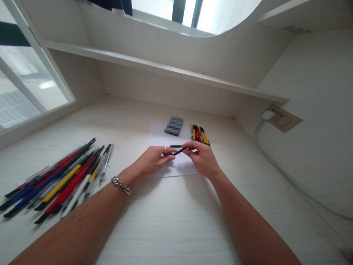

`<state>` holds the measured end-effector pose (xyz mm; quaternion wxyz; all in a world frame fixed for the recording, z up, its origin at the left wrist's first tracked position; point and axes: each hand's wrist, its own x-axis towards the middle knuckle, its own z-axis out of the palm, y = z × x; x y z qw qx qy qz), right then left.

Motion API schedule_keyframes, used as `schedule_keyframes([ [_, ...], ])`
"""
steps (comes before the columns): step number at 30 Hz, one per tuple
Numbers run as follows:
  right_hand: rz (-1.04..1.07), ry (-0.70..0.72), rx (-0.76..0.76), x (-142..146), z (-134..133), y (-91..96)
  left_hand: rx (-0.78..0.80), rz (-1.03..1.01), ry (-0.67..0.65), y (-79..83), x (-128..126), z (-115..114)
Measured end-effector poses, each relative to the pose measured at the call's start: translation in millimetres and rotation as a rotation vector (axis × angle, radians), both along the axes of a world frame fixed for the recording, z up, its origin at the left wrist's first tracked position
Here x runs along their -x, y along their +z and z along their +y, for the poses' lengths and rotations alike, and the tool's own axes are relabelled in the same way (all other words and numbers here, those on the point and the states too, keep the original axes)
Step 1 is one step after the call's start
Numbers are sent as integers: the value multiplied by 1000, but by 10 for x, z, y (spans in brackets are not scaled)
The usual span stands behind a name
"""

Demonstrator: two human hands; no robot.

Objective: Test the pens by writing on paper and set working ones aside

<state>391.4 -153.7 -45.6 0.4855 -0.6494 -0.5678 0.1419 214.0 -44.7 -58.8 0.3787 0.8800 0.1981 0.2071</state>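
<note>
Between my two hands is a slim black pen point(179, 151), held at a slant over a sheet of white paper point(180, 167). My left hand point(154, 159) pinches its lower end between thumb and fingers; a ring and a chain bracelet show on that side. The other end is gripped by the fingertips of my right hand point(202, 158). Just behind the held pen, a second dark piece point(175, 146), perhaps a pen part, lies on the paper, partly hidden by my fingers.
Many mixed pens point(63, 173) lie heaped at the left. A smaller row of pens point(200, 134) sits behind my right hand, and a blurred dark flat object point(174, 126) rests at the paper's top. A cable point(278, 167) runs from the wall socket point(284, 118) at right.
</note>
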Motion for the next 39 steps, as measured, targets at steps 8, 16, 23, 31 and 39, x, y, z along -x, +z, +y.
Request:
schedule_keyframes([
  [8,29,-43,-55,64,41,-67,9,-41,71,35,6,-13],
  [16,-382,-196,194,7,114,-235,-7,-39,113,43,12,3],
  [23,-446,-195,276,34,131,-261,-31,-35,125,26,22,10],
  [31,-330,-164,137,28,96,-171,-82,1,127,8,32,41],
  [39,-94,-150,-74,70,0,4,-114,24,115,-9,39,64],
])
